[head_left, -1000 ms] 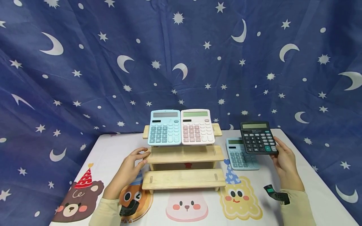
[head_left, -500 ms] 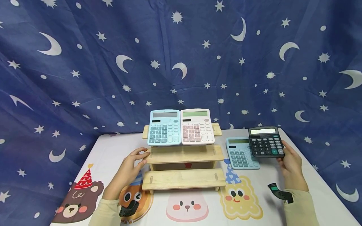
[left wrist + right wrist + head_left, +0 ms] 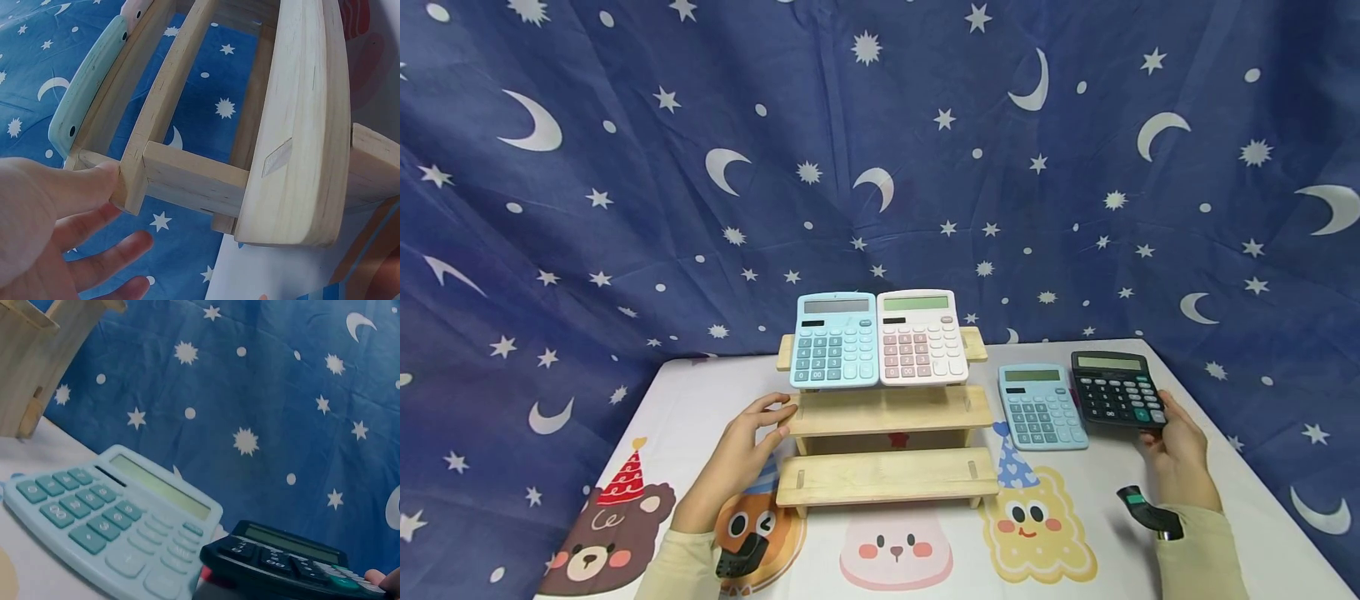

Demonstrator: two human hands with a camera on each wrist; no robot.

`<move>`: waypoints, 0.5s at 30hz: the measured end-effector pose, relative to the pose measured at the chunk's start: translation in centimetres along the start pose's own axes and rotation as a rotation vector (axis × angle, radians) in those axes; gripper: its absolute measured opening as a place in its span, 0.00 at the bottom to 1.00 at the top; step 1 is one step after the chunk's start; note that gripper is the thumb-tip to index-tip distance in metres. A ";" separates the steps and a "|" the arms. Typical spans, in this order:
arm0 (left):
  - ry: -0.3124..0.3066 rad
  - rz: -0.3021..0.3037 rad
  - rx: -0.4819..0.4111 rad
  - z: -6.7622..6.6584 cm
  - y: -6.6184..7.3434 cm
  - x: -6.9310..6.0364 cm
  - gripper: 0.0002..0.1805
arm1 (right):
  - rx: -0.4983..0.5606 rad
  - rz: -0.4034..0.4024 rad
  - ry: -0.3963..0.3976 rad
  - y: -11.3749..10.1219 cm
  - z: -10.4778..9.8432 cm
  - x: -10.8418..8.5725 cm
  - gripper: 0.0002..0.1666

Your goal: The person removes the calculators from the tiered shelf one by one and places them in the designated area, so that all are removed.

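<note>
My right hand (image 3: 1180, 454) grips the black calculator (image 3: 1117, 389) by its lower right corner, at the table's right side. In the right wrist view the black calculator (image 3: 281, 565) is tilted beside the light blue calculator (image 3: 125, 519), and only a fingertip shows. That light blue calculator (image 3: 1042, 407) lies on the table. My left hand (image 3: 737, 454) pinches the left end of the wooden stand (image 3: 887, 475) at its middle step; in the left wrist view the thumb of this hand (image 3: 69, 219) lies on the wood (image 3: 134, 169).
On the stand's top step, a blue calculator (image 3: 835, 340) and a white and pink calculator (image 3: 922, 337) lean side by side. A starry blue curtain (image 3: 880, 167) hangs behind the table. Printed cartoon figures cover the front of the white tablecloth (image 3: 962, 550).
My right hand has moved right and down with the black calculator, which no longer overlaps the light blue one in the head view. My left hand has stayed on the stand.
</note>
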State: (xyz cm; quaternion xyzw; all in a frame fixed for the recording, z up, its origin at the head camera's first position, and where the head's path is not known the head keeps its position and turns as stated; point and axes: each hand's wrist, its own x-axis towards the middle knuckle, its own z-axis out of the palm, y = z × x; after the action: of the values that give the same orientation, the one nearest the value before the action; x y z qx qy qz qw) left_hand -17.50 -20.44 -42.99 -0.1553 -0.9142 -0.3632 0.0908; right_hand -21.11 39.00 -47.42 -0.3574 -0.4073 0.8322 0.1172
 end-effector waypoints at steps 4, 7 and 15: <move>-0.001 0.000 0.001 0.0 0.1 0.0 0.19 | -0.013 0.055 -0.020 0.3 -0.7 0.5 0.26; 0.001 -0.001 0.003 0.0 0.1 0.0 0.19 | -0.092 0.085 -0.043 0.3 -1.2 0.9 0.25; 0.011 0.006 -0.003 0.1 -0.1 0.0 0.19 | -0.216 0.091 0.054 0.3 -0.9 1.3 0.15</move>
State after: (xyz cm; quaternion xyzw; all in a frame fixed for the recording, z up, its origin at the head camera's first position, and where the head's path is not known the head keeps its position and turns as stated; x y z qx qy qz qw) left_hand -17.52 -20.44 -43.11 -0.1564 -0.9127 -0.3649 0.0966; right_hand -21.39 40.00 -48.64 -0.4081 -0.4746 0.7782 0.0512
